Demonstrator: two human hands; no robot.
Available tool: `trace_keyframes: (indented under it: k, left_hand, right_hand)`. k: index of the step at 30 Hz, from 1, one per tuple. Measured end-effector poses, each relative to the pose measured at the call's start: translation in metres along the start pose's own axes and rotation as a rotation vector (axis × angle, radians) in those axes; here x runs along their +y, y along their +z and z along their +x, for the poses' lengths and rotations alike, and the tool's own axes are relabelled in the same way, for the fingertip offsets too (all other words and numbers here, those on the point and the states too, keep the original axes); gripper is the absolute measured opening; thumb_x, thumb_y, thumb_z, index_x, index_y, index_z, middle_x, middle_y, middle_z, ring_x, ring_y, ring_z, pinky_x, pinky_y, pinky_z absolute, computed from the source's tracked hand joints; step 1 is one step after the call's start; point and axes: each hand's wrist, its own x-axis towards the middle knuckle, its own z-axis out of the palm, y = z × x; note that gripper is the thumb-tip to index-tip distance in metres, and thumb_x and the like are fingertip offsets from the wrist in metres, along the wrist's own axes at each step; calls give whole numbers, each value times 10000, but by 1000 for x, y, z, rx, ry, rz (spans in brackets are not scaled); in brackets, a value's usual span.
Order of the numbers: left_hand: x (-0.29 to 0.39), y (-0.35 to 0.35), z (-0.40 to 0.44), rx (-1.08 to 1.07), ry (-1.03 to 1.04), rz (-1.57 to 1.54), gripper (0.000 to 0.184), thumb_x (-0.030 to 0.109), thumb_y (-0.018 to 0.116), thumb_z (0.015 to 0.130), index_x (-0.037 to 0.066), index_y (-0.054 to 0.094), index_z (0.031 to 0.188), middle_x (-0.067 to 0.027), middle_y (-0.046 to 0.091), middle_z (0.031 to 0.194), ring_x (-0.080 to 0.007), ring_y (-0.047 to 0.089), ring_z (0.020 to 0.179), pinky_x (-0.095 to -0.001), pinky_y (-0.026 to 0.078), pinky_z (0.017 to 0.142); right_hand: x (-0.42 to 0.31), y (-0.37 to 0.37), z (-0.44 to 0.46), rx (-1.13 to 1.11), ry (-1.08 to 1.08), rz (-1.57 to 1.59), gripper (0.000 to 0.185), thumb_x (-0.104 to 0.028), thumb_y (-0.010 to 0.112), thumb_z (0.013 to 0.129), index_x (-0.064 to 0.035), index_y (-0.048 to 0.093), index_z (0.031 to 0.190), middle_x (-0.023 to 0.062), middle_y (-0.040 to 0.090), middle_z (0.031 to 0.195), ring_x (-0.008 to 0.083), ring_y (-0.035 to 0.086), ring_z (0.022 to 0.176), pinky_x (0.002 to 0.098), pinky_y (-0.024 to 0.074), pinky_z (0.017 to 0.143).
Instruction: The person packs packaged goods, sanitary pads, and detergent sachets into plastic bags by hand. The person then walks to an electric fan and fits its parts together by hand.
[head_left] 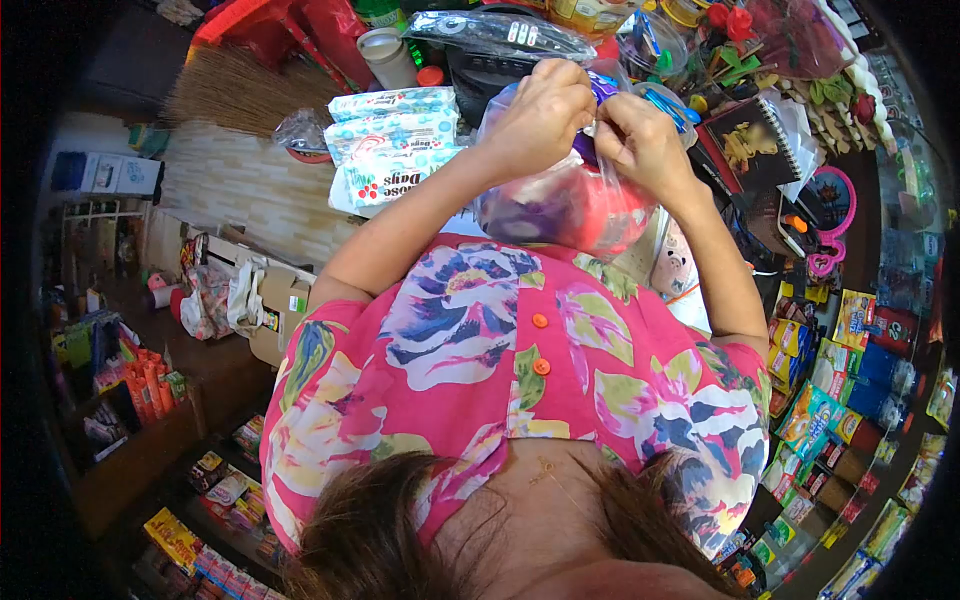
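Note:
A clear plastic bag [570, 215], filled with red and purple things, is in front of my chest. At its gathered top, my left hand [540, 112] is closed with the fingers pinched on the plastic. Close beside it, my right hand [640, 142] also pinches the bag's top, thumb and fingers pressed together. The fingertips nearly meet, and the exact fold between them is hidden. What the bag contains cannot be made out beyond its colours.
White-and-blue soft packs [395, 135] are stacked left of the bag. A broom [255, 90] lies beyond them. On the right are a spiral notebook [745, 145], a pink-handled mirror [832, 205] and shelves of small packets [810, 420]. A grey cup [388, 58] stands at the back.

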Motion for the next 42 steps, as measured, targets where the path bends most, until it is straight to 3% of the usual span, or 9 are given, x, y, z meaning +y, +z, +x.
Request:
trace_keyframes:
  k: [5, 8, 11, 19, 23, 31, 34, 37, 42]
  left_hand:
    - [3, 0, -4, 73, -2, 79, 84, 91, 598, 801, 18, 602, 844, -123, 540, 989, -320, 485, 1008, -408, 375, 901]
    - [1, 0, -4, 76, -2, 64, 89, 89, 599, 797, 23, 611, 855, -124, 542, 988, -320, 493, 998, -407, 374, 903]
    - [1, -1, -4, 74, 5, 43, 83, 81, 597, 794, 21, 604, 851, -129, 541, 985, -323, 496, 998, -405, 376, 905]
    - [-4, 3, -1, 68, 46, -42, 77, 56, 594, 787, 12, 572, 846, -147, 537, 992, -340, 494, 1000, -404, 400, 891]
    - [-5, 7, -3, 90, 32, -47, 86, 65, 600, 788, 13, 580, 853, -140, 542, 998, -335, 496, 1008, -405, 396, 894]
    - [6, 4, -1, 131, 15, 188, 76, 94, 620, 783, 44, 603, 838, -96, 555, 982, -300, 492, 1043, -411, 366, 896]
    - [5, 2, -4, 123, 13, 175, 81, 100, 622, 785, 50, 607, 846, -90, 556, 979, -297, 491, 1044, -408, 363, 894]
    - [1, 5, -8, 121, -6, 118, 87, 107, 625, 784, 51, 610, 849, -87, 557, 975, -295, 497, 1035, -408, 367, 890]
    - [7, 1, -3, 120, 17, 111, 101, 118, 640, 771, 45, 610, 833, -87, 565, 969, -288, 507, 1018, -406, 376, 880]
  right_hand:
    - [-2, 13, -3, 196, -40, -175, 69, -25, 585, 715, 1, 521, 721, 162, 550, 694, 346, 560, 658, 421, 447, 595]
    - [2, 9, -8, 247, 63, -19, 62, -38, 598, 742, 12, 562, 753, 161, 569, 712, 337, 575, 672, 403, 461, 616]
    - [-6, -8, -8, 103, 229, 166, 89, -63, 607, 783, 20, 610, 814, 157, 599, 757, 322, 599, 707, 389, 475, 649]
    - [-4, -5, -5, 1, 132, 165, 116, -89, 595, 804, 27, 599, 808, 179, 604, 774, 343, 596, 713, 406, 467, 638]
    - [-6, 13, -4, 130, 52, 16, 101, -56, 575, 762, 19, 507, 756, 180, 540, 722, 373, 556, 696, 446, 456, 624]
    - [-4, 24, -9, 284, -30, -251, 110, -64, 589, 741, -6, 499, 767, 169, 522, 738, 344, 543, 687, 446, 452, 623]
    - [21, 17, -14, 400, 133, -255, 113, -65, 587, 740, -6, 490, 739, 163, 520, 709, 341, 543, 669, 443, 446, 614]
    - [15, 5, -19, 397, 275, 68, 79, -60, 590, 777, 17, 575, 767, 160, 580, 720, 315, 583, 670, 386, 462, 614]
    - [-8, 3, -18, 260, 239, 150, 95, -75, 602, 806, 14, 632, 821, 155, 599, 759, 306, 604, 695, 373, 474, 632]
